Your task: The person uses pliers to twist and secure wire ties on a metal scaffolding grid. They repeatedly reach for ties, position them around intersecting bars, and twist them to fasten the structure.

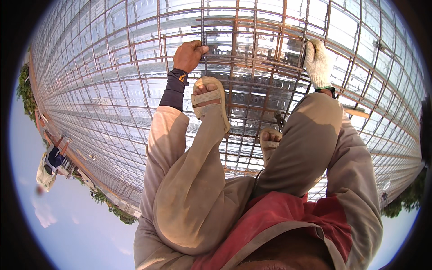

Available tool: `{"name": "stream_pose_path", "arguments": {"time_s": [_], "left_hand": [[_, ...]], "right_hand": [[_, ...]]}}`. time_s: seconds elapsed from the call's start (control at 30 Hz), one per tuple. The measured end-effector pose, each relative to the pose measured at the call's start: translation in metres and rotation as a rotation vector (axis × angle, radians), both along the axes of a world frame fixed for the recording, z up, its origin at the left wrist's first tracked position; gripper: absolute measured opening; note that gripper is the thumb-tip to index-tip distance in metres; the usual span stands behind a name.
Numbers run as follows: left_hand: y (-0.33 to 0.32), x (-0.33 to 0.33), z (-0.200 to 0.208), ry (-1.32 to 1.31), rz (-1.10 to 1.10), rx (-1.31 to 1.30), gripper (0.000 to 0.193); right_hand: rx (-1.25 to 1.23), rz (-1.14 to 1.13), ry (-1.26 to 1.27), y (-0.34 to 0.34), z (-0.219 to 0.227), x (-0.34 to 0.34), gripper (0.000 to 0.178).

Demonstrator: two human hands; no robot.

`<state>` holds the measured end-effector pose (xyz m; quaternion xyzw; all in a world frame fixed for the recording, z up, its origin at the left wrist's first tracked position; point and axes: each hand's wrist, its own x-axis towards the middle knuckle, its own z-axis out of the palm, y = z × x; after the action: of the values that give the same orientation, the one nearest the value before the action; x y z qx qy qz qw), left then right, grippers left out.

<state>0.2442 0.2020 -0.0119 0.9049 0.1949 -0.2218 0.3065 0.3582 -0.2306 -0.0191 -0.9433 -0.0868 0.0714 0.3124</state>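
A grid of rusty steel reinforcing bars [234,42] spreads beneath me over shiny corrugated metal sheeting [155,92]. My bare left hand [188,56] is closed around a bar running away from me, just beyond my sandalled left foot [209,96]. Farther right, my right hand [318,63], in a white knitted glove, is closed on another bar that runs the same way. Its fingertips are partly hidden by the fist. Between the two hands, several loose-looking bars lie close together across the mesh.
My right foot [270,138] rests on the mesh beside a dark metal tool [280,119], whose kind I cannot make out. A light wooden strip [357,111] lies right of my right knee. At far left, another person [55,157] stands near the mesh edge, with trees [27,92] beyond.
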Motion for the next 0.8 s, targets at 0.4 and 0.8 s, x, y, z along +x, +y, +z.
{"name": "stream_pose_path", "arguments": {"time_s": [0.4,0.8], "left_hand": [[-0.009,-0.001,0.001,-0.04,-0.035,0.021,0.035],[-0.013,0.002,0.012,-0.064,-0.044,0.007,0.034]], "right_hand": [[0.007,-0.004,-0.059,-0.008,-0.01,0.001,0.028],[0.026,-0.005,-0.2,-0.025,-0.012,-0.005,0.022]]}}
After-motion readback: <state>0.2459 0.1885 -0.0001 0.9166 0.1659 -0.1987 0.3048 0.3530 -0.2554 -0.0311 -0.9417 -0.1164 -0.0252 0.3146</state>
